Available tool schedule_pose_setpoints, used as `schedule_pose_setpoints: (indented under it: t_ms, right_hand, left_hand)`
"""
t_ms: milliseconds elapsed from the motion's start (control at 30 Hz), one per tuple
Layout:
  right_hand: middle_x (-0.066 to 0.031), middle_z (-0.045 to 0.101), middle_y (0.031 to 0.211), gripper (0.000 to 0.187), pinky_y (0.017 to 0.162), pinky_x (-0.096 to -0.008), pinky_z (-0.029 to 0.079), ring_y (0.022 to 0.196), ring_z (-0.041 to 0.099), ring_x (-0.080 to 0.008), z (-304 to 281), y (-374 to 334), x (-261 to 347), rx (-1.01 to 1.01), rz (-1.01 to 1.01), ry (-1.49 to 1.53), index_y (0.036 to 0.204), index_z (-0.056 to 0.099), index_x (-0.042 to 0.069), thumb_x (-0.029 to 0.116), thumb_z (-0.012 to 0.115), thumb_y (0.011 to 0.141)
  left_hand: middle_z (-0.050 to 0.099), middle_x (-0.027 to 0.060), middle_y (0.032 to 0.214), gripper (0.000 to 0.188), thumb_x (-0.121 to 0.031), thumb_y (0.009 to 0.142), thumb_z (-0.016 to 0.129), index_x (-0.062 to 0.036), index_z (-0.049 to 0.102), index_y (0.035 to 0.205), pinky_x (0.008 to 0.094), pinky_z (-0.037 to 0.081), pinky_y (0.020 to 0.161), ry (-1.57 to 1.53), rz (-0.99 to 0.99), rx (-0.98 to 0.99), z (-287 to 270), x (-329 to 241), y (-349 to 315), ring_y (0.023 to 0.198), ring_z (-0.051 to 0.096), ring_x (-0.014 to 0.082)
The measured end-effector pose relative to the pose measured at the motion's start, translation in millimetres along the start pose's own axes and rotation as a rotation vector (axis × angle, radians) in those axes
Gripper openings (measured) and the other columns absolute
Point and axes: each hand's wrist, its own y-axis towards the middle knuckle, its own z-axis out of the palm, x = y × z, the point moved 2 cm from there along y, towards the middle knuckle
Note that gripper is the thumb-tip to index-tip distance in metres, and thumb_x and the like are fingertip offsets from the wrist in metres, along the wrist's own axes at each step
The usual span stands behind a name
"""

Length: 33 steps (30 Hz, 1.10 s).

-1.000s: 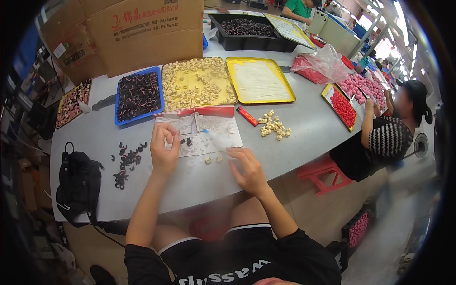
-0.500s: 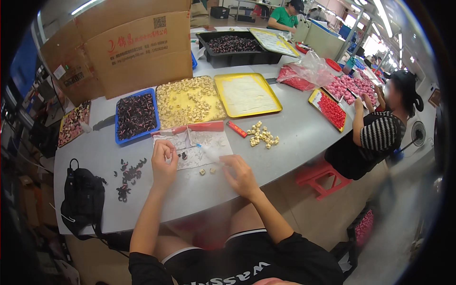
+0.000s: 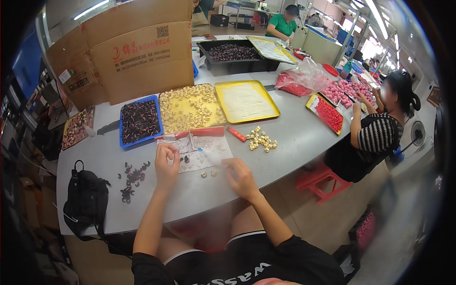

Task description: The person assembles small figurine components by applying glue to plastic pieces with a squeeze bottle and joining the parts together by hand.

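My left hand [image 3: 167, 164] is closed in a pinch over the left part of a stained white sheet with a red edge [image 3: 216, 131]. What its fingertips hold is too small to make out; small dark pieces [image 3: 184, 159] show beside them. In my right hand [image 3: 241, 178] is a translucent white squeeze bottle [image 3: 214, 157] with a thin blue tip, pointing left over the sheet. Two small cream blocks [image 3: 204, 174] lie on the table by the sheet's near edge. Left of my left hand, black-and-pink curved pieces [image 3: 130, 180] are scattered in a loose heap.
Beyond the sheet stand a blue tray [image 3: 160, 124] of dark pieces, a yellow tray [image 3: 190, 114] of cream blocks and a white-coated yellow tray [image 3: 247, 99]. Cream blocks [image 3: 261, 140] and a red stick [image 3: 236, 134] lie right. A black bag [image 3: 85, 199] sits left; a co-worker [image 3: 380, 128] sits right.
The whole view has shifted slightly. My hands and the bottle keep about the same place over the sheet. The far person in green and the co-worker at right have moved their arms.
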Motion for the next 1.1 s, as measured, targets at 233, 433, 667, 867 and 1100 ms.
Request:
schedule_pose_setpoints:
  t_ms: [233,433,667,867,1100]
  right_hand:
    - [-0.0153,0.062,0.099,0.025,0.074,-0.0342,0.051,0.082,0.063,-0.0270,0.2,-1.0,-1.4,-0.013,0.006,-0.017,0.105,0.059,0.001,-0.005,0.060,0.080]
    - [-0.0150,0.062,0.099,0.024,0.074,-0.0337,0.051,0.081,0.063,-0.0264,1.2,-1.0,-4.0,-0.017,-0.004,-0.023,0.105,0.059,0.001,-0.004,0.060,0.082]
    - [-0.0147,0.062,0.099,0.024,0.074,-0.0331,0.051,0.082,0.063,-0.0256,0.9,-0.8,-2.2,-0.017,0.019,-0.008,0.105,0.059,0.001,-0.004,0.060,0.082]
    - [-0.0144,0.062,0.099,0.025,0.074,-0.0326,0.051,0.082,0.062,-0.0252,0.9,-1.1,-2.5,-0.024,0.012,-0.002,0.106,0.059,0.001,-0.005,0.060,0.081]
    - [-0.0134,0.062,0.099,0.026,0.073,-0.0318,0.049,0.080,0.060,-0.0241,0.7,-0.4,-1.0,-0.025,0.000,-0.015,0.105,0.059,0.002,-0.006,0.061,0.080]
  left_hand:
    - [0.051,0.0094,0.084,0.028,0.011,0.079,0.057,-0.0048,0.035,0.074,0.0287,0.042,0.069,-0.005,-0.041,0.017,0.3,-4.2,-0.1,0.074,0.050,0.0199]
    - [0.052,0.0096,0.083,0.030,0.010,0.079,0.061,-0.0048,0.035,0.073,0.0288,0.041,0.068,-0.001,-0.003,-0.017,1.0,-5.3,1.1,0.073,0.050,0.0208]
    - [0.053,0.0094,0.083,0.030,0.010,0.079,0.061,-0.0048,0.035,0.073,0.0292,0.042,0.068,0.016,-0.070,0.029,-0.9,-6.5,0.1,0.073,0.051,0.0211]
    - [0.052,0.0096,0.084,0.030,0.008,0.080,0.063,-0.0047,0.036,0.074,0.0272,0.039,0.064,-0.040,0.036,-0.035,2.5,-2.7,0.4,0.071,0.049,0.0186]
    - [0.053,0.0099,0.085,0.030,0.006,0.081,0.064,-0.0050,0.037,0.075,0.0262,0.038,0.063,-0.018,-0.003,0.009,-0.8,-3.1,0.5,0.068,0.046,0.0178]
